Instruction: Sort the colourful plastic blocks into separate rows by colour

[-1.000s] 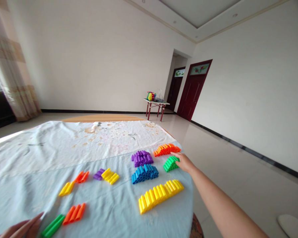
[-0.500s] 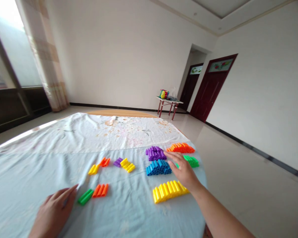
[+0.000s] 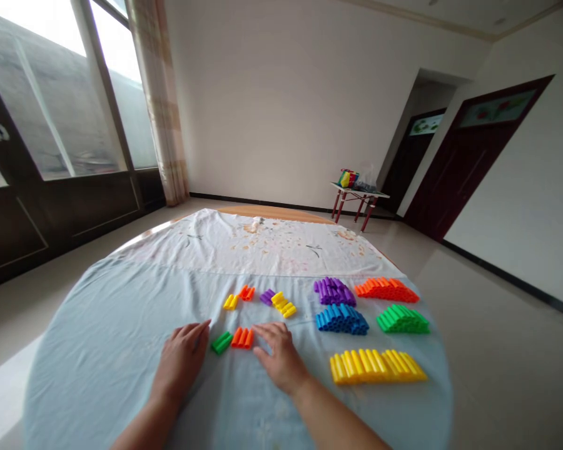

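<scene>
A cloth (image 3: 98, 350) lies over a table (image 3: 281, 213). On it, between the left hand (image 3: 182, 355) and the right hand (image 3: 281, 359), sit a tube pair (image 3: 222, 343), nearer the left, and a tube row (image 3: 243, 338), just beside the right fingertips. Beyond the hands, small tube clusters (image 3: 284, 304) spread from left to right. Right of the right hand stand five stacks: a front stack (image 3: 378, 367), two middle stacks (image 3: 342, 319) behind it, two back stacks (image 3: 334, 291) farther still. Far beyond, rightward, a side table (image 3: 360, 189) bears a bag (image 3: 348, 179).
</scene>
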Available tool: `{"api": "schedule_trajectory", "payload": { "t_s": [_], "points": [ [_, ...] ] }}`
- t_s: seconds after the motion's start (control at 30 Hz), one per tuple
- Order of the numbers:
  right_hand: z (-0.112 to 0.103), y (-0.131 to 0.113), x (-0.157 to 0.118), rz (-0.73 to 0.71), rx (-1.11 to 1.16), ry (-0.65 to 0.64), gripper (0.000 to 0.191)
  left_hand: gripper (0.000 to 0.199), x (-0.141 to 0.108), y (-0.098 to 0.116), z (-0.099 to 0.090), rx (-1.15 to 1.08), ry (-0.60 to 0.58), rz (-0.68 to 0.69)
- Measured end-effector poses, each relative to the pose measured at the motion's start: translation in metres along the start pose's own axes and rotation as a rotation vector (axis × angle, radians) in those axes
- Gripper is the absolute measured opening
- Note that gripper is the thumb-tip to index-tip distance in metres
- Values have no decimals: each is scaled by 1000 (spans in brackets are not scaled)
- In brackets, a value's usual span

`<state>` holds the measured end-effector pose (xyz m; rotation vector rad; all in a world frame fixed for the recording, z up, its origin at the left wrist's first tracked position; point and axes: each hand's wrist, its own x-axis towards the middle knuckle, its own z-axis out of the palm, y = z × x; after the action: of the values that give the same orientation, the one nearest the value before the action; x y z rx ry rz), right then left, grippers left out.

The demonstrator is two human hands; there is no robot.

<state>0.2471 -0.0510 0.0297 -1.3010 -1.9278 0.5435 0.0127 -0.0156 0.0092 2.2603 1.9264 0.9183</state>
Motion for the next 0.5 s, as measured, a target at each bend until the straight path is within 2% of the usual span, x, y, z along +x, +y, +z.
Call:
{"api": "schedule_trajectory", "payload": {
  "t_s": [0.13, 0.23, 0.5],
  "points": [
    [19, 0, 10, 15, -52, -3, 49, 41, 3, -5, 2, -14, -3, 11],
    [23, 2, 12, 21, -93, -50, 47, 42, 5, -10, 5, -14, -2, 16],
    [1, 12, 2, 47, -103, -33, 49, 42, 8, -20, 10, -48, 13, -11]
  ]
}}
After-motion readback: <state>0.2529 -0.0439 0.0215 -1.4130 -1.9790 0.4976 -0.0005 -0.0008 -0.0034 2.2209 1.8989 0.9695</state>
